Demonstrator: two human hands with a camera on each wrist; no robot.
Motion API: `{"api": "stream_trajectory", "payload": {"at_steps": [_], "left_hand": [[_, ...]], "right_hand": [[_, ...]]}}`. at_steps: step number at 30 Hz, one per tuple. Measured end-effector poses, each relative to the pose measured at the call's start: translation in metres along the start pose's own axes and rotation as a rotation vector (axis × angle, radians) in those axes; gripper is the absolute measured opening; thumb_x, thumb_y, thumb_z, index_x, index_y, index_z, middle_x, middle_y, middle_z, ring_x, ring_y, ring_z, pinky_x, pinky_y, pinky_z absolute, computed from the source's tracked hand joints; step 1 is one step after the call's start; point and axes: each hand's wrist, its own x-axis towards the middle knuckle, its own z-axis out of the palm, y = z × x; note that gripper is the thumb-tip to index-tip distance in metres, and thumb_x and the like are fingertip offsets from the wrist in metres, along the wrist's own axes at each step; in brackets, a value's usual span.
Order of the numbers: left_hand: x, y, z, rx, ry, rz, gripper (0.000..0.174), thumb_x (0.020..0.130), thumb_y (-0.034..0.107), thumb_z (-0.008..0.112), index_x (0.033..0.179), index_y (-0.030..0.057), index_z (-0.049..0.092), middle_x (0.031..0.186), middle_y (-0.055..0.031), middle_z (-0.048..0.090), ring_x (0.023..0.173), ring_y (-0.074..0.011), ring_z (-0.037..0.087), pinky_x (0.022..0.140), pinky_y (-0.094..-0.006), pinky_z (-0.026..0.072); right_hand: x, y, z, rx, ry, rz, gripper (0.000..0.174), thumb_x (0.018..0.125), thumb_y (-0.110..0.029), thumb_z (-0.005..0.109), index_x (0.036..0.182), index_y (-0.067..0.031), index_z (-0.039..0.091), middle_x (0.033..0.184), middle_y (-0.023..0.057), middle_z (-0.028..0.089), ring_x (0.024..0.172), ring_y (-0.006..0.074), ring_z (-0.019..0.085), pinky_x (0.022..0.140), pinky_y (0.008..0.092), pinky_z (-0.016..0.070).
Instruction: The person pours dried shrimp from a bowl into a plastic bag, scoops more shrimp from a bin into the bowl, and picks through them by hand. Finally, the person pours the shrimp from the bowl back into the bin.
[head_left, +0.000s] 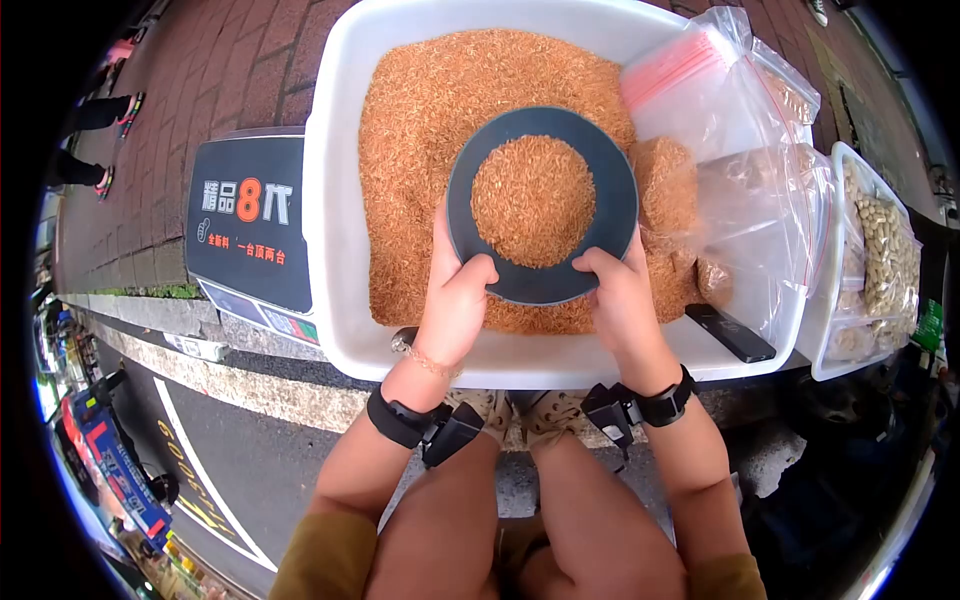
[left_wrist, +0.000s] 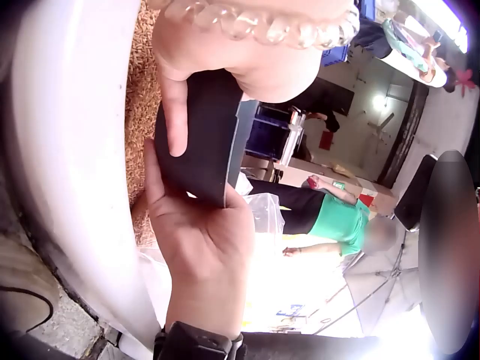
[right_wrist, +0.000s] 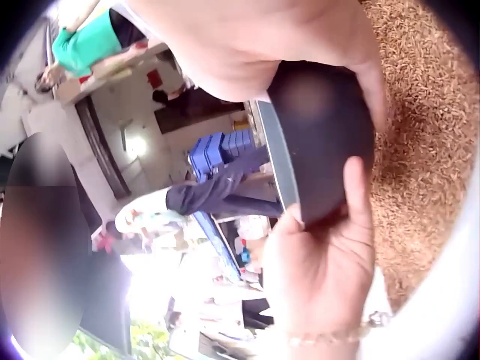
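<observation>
In the head view, a dark round dish [head_left: 545, 286] holds a mound of reddish-brown grains [head_left: 535, 200] over a white tub [head_left: 340, 200] of similar grains [head_left: 415, 120]. My left hand [head_left: 458, 295] grips its lower left side, thumb on the rim; my right hand [head_left: 622, 292] grips the lower right side likewise. The left wrist view has my left hand [left_wrist: 232, 56] above and right hand [left_wrist: 206, 232] below, fingers against the dish's dark underside [left_wrist: 199, 135]. Across the right wrist view, the right hand [right_wrist: 277, 45] and left hand [right_wrist: 326, 262] support the dish [right_wrist: 322, 135].
Clear plastic bags [head_left: 750, 190] lie along the tub's right side, near a black phone-like object [head_left: 730, 333] at its front right. A tray of bagged, nut-like pieces [head_left: 885, 250] stands farther right. At left is a dark printed box [head_left: 250, 180]. People stand in the background.
</observation>
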Motion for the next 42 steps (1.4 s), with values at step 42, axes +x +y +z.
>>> {"api": "stream_trajectory", "payload": {"at_steps": [42], "left_hand": [[-0.005, -0.001, -0.008, -0.08, -0.031, 0.0, 0.074, 0.065, -0.009, 0.036, 0.134, 0.0057, 0.013, 0.121, -0.0055, 0.034, 0.103, -0.011, 0.037, 0.084, -0.0231, 0.0338]], "right_hand": [[-0.009, 0.003, -0.001, -0.163, 0.057, -0.316, 0.065, 0.064, 0.011, 0.038, 0.127, -0.0035, 0.027, 0.107, 0.0038, 0.042, 0.092, 0.0099, 0.042, 0.075, 0.0211, 0.0376]]}}
